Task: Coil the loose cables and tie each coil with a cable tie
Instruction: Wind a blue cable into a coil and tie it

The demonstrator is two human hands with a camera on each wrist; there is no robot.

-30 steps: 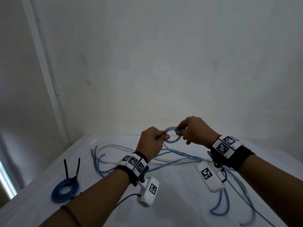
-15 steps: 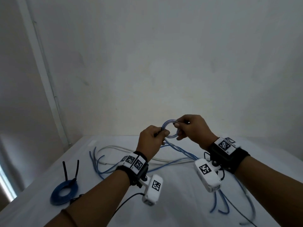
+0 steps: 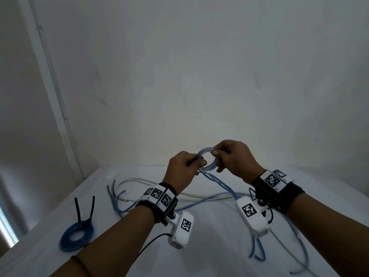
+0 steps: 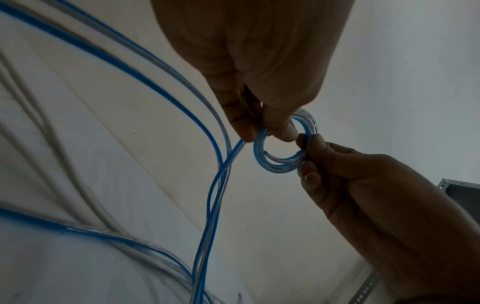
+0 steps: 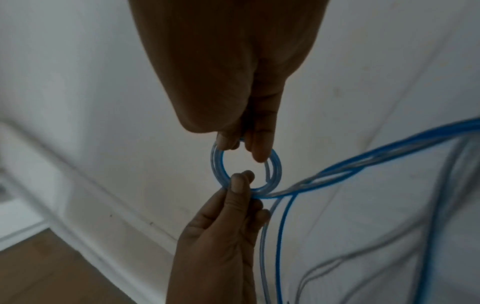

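Note:
A small coil (image 3: 212,167) of clear-blue cable is held up above the table between both hands. My left hand (image 3: 199,163) pinches its left side where the loose tail (image 3: 221,183) leaves and runs down to the table. My right hand (image 3: 216,155) pinches the coil's upper right side. In the left wrist view the left hand (image 4: 270,133) and right hand (image 4: 303,156) pinch the coil (image 4: 275,167) from opposite sides. The right wrist view shows the right hand (image 5: 244,148) above and the left hand (image 5: 241,181) below the coil (image 5: 277,170).
A dark blue coil (image 3: 76,235) lies at the table's left with black cable ties (image 3: 90,206) sticking up. A white cable (image 3: 139,179) and loose blue cable loops (image 3: 257,254) are spread over the white table (image 3: 209,246). The wall stands close behind.
Both hands have lifted the small coil a little higher. The right hand's pinch has shifted toward the top of the ring, and the tail has drawn up with it.

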